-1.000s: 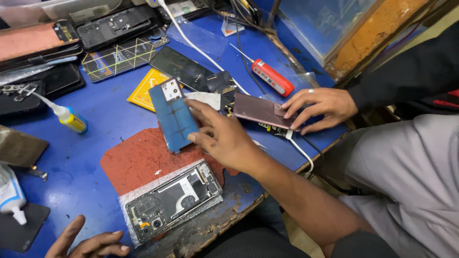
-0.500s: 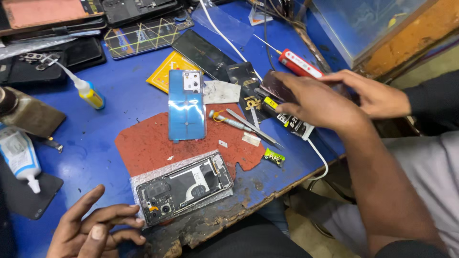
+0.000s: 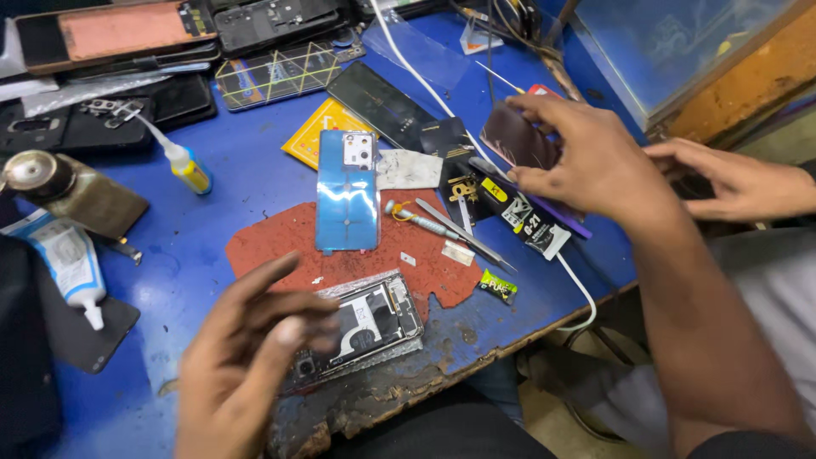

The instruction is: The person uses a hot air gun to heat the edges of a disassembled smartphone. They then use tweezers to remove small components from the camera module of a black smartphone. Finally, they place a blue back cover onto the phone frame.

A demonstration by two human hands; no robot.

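Observation:
My right hand (image 3: 595,161) is raised over the right side of the blue bench, its fingers closed on a dark maroon flat panel (image 3: 517,136) held on edge. My left hand (image 3: 246,365), blurred with fingers spread, hovers empty at the lower left, just over an opened phone (image 3: 370,321) whose insides face up. A light blue back cover (image 3: 348,194) with a camera cutout lies flat on a red mat (image 3: 272,255) above that phone. Another person's hand (image 3: 735,178) rests at the right edge.
A screwdriver and tweezers (image 3: 438,223) lie right of the cover. A yellow-capped glue bottle (image 3: 187,166), a white tube (image 3: 72,263), a round-topped bottle (image 3: 51,183), phone frames (image 3: 119,30) and a white cable (image 3: 416,72) crowd the left and back. The bench edge (image 3: 510,336) is chipped.
My right hand left the blue cover, went right and picked up the dark panel. My left hand rose from the bench edge to above the opened phone.

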